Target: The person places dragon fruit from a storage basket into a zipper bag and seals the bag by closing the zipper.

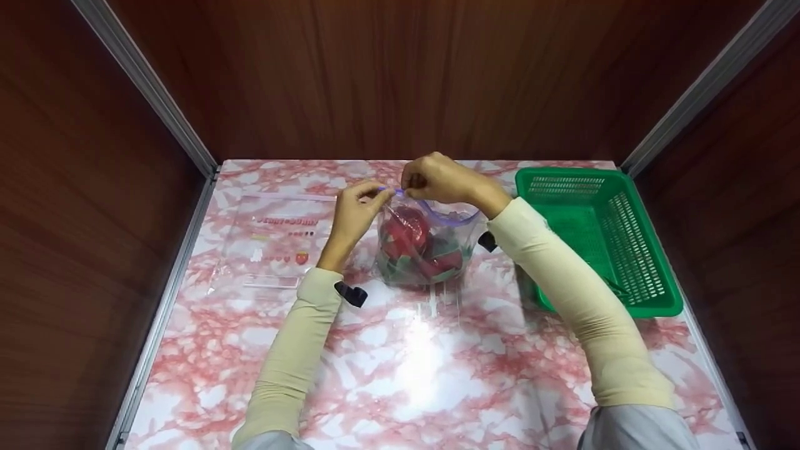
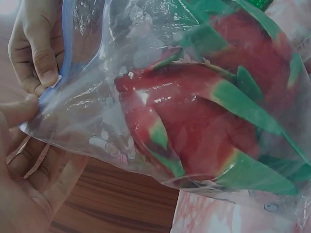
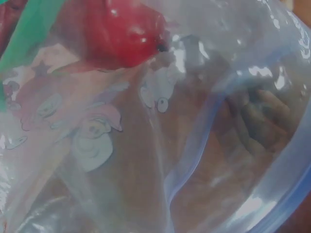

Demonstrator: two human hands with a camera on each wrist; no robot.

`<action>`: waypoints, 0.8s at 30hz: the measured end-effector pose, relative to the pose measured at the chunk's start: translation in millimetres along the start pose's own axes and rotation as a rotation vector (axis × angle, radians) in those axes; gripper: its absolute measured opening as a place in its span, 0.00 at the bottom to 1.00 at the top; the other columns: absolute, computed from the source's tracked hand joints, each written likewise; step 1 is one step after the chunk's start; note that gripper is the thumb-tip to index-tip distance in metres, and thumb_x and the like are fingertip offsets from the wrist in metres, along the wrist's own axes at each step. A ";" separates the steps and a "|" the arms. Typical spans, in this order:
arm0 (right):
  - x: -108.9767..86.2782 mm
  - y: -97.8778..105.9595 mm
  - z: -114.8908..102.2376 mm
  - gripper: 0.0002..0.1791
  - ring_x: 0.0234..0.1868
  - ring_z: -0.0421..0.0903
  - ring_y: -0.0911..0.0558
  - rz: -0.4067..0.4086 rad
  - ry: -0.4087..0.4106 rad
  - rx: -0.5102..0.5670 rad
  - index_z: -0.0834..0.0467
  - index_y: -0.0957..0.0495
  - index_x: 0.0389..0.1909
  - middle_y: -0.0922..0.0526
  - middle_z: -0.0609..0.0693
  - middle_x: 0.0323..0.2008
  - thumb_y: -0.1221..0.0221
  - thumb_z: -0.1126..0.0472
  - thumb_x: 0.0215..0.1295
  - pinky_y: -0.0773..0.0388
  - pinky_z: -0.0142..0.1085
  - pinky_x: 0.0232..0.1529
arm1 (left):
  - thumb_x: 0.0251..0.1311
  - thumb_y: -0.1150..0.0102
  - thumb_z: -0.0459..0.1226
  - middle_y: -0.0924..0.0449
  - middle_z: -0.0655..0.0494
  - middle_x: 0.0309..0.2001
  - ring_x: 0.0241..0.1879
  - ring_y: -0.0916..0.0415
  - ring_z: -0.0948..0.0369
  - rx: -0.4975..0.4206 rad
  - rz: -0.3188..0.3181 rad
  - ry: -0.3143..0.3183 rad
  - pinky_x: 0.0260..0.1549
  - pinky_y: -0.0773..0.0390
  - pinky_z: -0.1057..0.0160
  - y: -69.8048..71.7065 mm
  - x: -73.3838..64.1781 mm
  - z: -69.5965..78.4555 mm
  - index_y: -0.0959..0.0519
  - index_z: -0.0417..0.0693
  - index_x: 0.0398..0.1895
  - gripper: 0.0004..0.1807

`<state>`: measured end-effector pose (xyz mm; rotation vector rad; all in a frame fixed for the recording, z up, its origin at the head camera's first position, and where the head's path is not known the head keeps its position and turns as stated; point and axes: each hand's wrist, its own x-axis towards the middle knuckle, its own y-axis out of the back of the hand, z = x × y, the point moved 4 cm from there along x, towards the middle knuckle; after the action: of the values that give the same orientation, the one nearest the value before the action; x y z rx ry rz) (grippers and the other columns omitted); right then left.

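Note:
A clear zip bag (image 1: 465, 234) with a purple-blue zip edge stands mid-table, its mouth partly gaping. Two red dragon fruits with green scales are inside, one (image 1: 406, 234) at the left and the other (image 1: 449, 261) lower right. My left hand (image 1: 356, 212) pinches the bag's upper left corner between thumb and fingers. Close beside it, my right hand (image 1: 445, 181) pinches the zip edge; the left wrist view shows its thumb on a small whitish slider (image 2: 56, 83). Through the film in the right wrist view, blurred fingers (image 3: 265, 121) appear behind the zip strip.
At the right stands a green plastic basket (image 1: 637, 250) with slotted walls. A flat clear plastic piece (image 1: 272, 244) with red print lies on the left of the red-and-white marbled table (image 1: 375, 387). Brown wood-look panels (image 1: 387, 81) enclose the table at the back and sides.

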<state>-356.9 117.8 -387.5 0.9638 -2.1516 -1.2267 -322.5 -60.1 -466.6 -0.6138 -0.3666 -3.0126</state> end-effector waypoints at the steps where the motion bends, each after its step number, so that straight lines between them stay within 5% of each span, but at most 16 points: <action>1: -0.1 0.3 -0.5 0.05 0.40 0.54 0.12 0.001 0.006 0.002 0.65 0.14 0.42 0.11 0.60 0.40 0.34 0.67 0.72 0.11 0.47 0.47 | 0.67 0.27 0.36 0.12 0.47 0.33 0.33 0.20 0.67 0.003 0.004 -0.012 0.35 0.21 0.70 0.0 0.2 0.8 0.09 0.39 0.39 0.07; 24: -5.1 8.5 2.3 0.05 0.39 0.52 0.13 -0.014 0.037 -0.008 0.65 0.14 0.42 0.11 0.59 0.39 0.34 0.68 0.68 0.11 0.46 0.45 | 0.64 0.26 0.33 0.08 0.43 0.38 0.32 0.16 0.70 -0.034 0.086 -0.008 0.38 0.16 0.72 0.3 0.8 4.3 0.08 0.38 0.37 0.05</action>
<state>-358.1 125.9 -381.5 0.9926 -2.1132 -1.2139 -321.6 -59.4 -462.3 -0.6266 -0.2827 -2.9404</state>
